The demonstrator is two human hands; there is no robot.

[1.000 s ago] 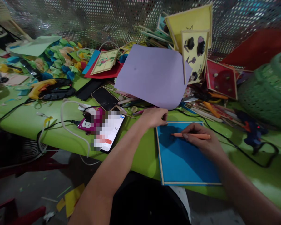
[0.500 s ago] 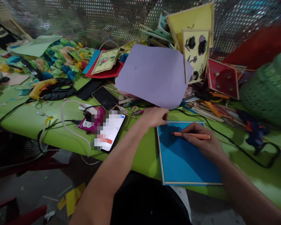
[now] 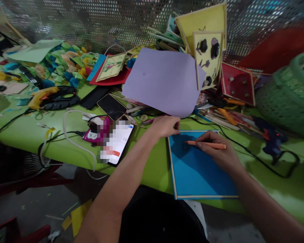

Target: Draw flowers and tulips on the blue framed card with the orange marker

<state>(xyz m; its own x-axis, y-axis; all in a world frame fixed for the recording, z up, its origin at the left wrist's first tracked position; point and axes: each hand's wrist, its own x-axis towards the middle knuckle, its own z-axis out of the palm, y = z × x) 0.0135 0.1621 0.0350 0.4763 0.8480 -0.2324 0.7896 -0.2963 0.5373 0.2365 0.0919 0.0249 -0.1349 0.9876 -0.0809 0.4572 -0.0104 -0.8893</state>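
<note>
A blue board (image 3: pixel 197 175) edged with thin pale wooden strips lies flat at the table's front edge. My right hand (image 3: pixel 215 148) pinches an orange pen (image 3: pixel 212 145), its tip on or just above the upper left part of the blue surface. Faint dark marks show near that tip. At the board's top left corner, my left hand (image 3: pixel 167 126) is closed, with curled fingertips against the edge strip. How firmly it grips there is partly hidden. Shadows of both hands fall across the blue.
A lit phone (image 3: pixel 120 143) rests beside a magenta power strip (image 3: pixel 97 130). A large purple sheet (image 3: pixel 162 81) covers sticks and tools behind. A dark blue glue gun (image 3: pixel 272 138) and green basket (image 3: pixel 281 98) stand right; its black cable (image 3: pixel 243 146) passes near the board.
The whole view has shifted slightly to the left. Both hands keep nearly the same places on the board, and the orange pen stays in my right hand.
</note>
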